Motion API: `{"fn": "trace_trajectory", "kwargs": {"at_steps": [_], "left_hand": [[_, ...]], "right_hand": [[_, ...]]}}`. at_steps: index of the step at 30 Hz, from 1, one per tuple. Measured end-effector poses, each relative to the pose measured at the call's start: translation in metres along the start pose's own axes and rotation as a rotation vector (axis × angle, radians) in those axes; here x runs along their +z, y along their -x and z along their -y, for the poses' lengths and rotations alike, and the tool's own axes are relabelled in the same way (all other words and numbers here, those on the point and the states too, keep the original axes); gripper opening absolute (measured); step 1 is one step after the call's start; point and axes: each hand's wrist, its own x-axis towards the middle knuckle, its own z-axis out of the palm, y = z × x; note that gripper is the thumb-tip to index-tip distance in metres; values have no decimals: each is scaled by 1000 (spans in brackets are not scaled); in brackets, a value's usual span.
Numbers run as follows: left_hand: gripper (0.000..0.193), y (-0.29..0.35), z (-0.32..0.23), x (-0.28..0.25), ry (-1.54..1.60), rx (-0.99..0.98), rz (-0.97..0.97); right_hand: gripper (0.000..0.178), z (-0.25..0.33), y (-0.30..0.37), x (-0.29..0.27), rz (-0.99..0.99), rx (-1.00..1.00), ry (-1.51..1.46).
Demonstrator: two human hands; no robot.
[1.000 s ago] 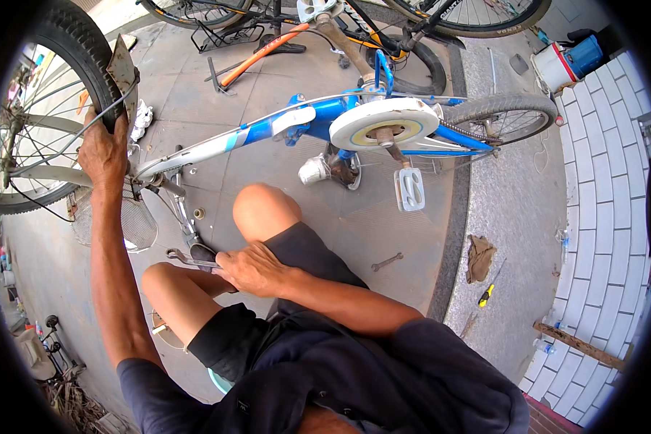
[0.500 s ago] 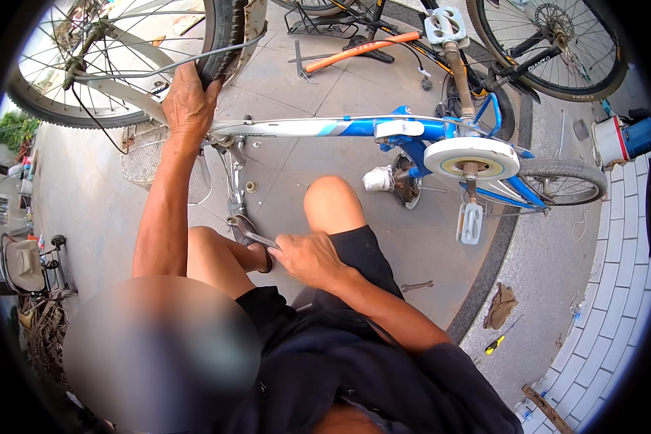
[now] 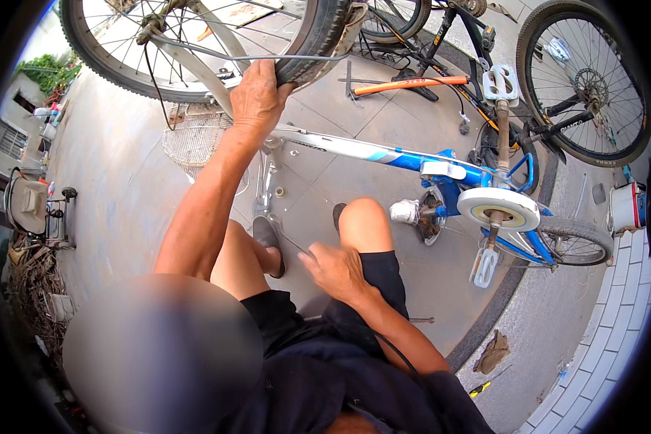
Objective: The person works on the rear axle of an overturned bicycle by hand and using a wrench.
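Observation:
A blue and white bicycle (image 3: 325, 142) stands in front of me, its front wheel (image 3: 312, 45) at the upper left. My left hand (image 3: 259, 98) is closed at the tyre's lower edge, beside the fork and a thin metal stay; its fingertips are partly hidden. Over my bent knee, my right hand (image 3: 334, 271) is closed round a metal wrench (image 3: 294, 241), whose far end points toward my shoe (image 3: 267, 240). The white chain guard (image 3: 499, 208) and a pale pedal (image 3: 486, 267) lie to the right, apart from both hands.
A wire basket (image 3: 199, 141) is beneath the front wheel. Behind stands a black bicycle (image 3: 441, 36) near an orange-handled tool (image 3: 412, 85). At right are a brown rag (image 3: 492, 352), a yellow-handled screwdriver (image 3: 480, 390) and a white-tiled wall (image 3: 600, 347). A stroller-like cart (image 3: 32, 206) stands left.
The view has shifted, so the bicycle appears farther right and lower. My left hand keeps its place at the wheel. The wrench in my right hand now looks thinner, turned more edge-on.

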Motion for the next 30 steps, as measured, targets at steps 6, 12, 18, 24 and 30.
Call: {"fn": "trace_trajectory", "kwargs": {"at_steps": [6, 12, 18, 24, 30], "left_hand": [[54, 30, -12, -17, 85, 64, -132], [30, 77, 0, -45, 311, -266, -188], [24, 87, 41, -50, 271, -409, -276], [47, 67, 73, -35, 202, -302, -364], [56, 60, 76, -24, 263, -403, -216]], "right_hand": [[36, -5, 8, -10, 3, 179, -218], [30, 7, 4, -72, -155, 564, -714], [28, -71, 37, -90, -266, 826, -448], [24, -80, 80, -69, -228, 1114, -527], [24, -76, 75, -63, -264, 1044, -388]]}}
